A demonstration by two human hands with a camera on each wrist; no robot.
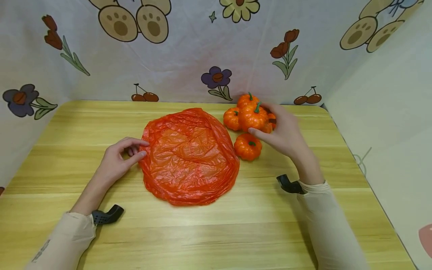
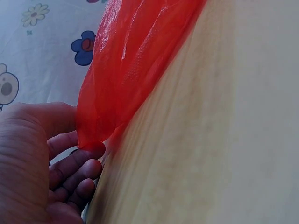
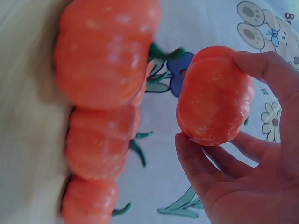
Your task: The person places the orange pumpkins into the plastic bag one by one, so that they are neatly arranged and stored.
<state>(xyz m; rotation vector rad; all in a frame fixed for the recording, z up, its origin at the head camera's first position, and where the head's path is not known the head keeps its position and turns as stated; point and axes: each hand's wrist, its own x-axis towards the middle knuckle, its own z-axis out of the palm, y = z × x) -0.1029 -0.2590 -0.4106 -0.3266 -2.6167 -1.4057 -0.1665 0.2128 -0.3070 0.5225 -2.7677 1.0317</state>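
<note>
An orange-red plastic bag (image 1: 190, 159), thin and crinkled, lies spread in a rounded shape on the table. At its left side my left hand (image 1: 118, 155) pinches the edge; the left wrist view shows the film (image 2: 133, 60) drawn up between thumb and fingers. My right hand (image 1: 285, 131) grips a small toy pumpkin (image 1: 253, 118) by its sides, raised above the others. The right wrist view shows this pumpkin (image 3: 214, 95) off the table, between thumb and fingertips. Nearby pumpkins (image 1: 248, 147) with green stems sit beside the bag's right edge; some are partly hidden.
The wooden table (image 1: 216, 240) meets a cloth backdrop (image 1: 182, 63) printed with flowers, cherries and bear feet at its far edge. A pale surface lies past the right edge. Each wrist wears a black camera mount (image 1: 108, 215).
</note>
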